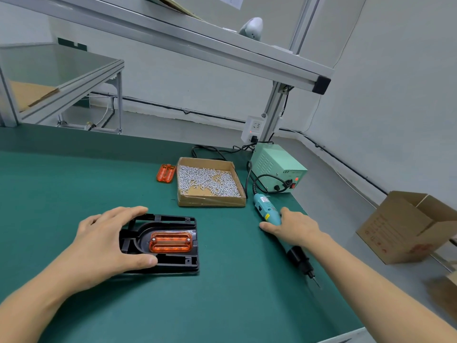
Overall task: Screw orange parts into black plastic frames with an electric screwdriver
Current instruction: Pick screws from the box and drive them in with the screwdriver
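Observation:
A black plastic frame (173, 258) lies flat on the green mat, with an orange part (170, 242) seated in its middle and a screw head at each end. My left hand (106, 243) grips the frame's left side, thumb on the near edge and fingers over the far edge. A teal electric screwdriver (265, 207) lies on the mat to the right, its black tip (305, 264) pointing toward me. My right hand (294, 227) lies over the screwdriver's middle, fingers wrapped around the body. A second orange part (166, 173) lies beside the screw box.
A shallow cardboard box (210, 200) of several small silver screws sits behind the frame. A pale green power supply (277, 167) stands at the back right, cabled to the screwdriver. An open carton (408, 226) stands off the table's right edge. An aluminium rail (173, 40) runs overhead.

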`<action>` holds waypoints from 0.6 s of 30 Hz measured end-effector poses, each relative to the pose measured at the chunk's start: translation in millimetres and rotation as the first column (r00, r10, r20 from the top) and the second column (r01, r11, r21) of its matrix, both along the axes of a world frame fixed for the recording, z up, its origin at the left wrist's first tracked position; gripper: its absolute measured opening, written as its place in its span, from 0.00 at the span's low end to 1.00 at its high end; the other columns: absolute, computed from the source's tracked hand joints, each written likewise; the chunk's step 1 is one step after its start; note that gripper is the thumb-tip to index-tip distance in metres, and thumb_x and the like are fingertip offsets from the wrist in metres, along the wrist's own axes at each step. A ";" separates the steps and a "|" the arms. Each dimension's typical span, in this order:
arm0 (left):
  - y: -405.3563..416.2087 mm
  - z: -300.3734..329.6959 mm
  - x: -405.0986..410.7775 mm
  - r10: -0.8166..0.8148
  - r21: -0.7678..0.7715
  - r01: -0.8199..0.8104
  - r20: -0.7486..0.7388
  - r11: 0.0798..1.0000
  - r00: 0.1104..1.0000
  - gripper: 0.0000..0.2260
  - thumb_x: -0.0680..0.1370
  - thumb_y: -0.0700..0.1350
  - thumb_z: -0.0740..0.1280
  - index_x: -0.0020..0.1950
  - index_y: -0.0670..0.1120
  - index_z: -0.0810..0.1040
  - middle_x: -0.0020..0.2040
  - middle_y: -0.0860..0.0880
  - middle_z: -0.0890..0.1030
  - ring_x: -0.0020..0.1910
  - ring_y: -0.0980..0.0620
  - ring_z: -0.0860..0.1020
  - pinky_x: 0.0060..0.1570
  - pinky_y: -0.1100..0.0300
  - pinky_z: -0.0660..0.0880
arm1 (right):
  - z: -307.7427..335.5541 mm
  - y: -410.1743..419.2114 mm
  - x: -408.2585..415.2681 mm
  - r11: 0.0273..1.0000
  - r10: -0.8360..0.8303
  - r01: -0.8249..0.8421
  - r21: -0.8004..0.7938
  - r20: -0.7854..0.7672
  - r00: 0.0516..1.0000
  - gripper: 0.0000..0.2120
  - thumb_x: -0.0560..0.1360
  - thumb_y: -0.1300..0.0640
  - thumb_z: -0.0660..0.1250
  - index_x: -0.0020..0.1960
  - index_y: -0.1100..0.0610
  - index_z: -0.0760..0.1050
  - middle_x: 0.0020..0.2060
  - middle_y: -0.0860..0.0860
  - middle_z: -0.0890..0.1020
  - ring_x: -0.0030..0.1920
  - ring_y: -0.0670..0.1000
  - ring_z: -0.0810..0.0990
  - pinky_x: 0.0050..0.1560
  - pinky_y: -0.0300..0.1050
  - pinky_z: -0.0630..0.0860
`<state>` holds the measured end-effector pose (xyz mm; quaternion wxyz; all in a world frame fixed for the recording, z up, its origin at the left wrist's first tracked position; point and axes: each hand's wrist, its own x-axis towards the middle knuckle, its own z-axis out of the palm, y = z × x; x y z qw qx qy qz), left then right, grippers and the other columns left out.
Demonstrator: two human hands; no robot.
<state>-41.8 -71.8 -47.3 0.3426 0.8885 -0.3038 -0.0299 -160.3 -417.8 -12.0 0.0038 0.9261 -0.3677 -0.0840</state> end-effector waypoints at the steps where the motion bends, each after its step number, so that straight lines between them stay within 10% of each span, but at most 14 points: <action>1: 0.2 0.1 0.7 -0.006 0.002 0.006 0.008 1.000 1.000 0.44 0.53 0.70 0.72 0.67 0.65 0.64 0.66 0.59 0.68 0.70 0.51 0.57 0.70 0.56 0.50 | 1.3 -1.0 -1.1 1.000 0.001 -0.001 0.016 0.008 1.000 0.30 0.72 0.27 0.57 0.54 0.54 0.67 0.43 0.49 0.75 0.46 0.53 0.76 0.40 0.45 0.69; 18: 2.1 -0.6 1.4 -0.050 0.011 0.049 0.051 0.999 0.997 0.41 0.49 0.75 0.64 0.62 0.70 0.60 0.65 0.60 0.68 0.70 0.58 0.55 0.71 0.58 0.45 | 30.5 28.7 -9.8 0.978 0.199 -0.209 0.025 0.211 0.957 0.34 0.74 0.31 0.58 0.73 0.49 0.61 0.66 0.52 0.72 0.64 0.55 0.73 0.64 0.52 0.68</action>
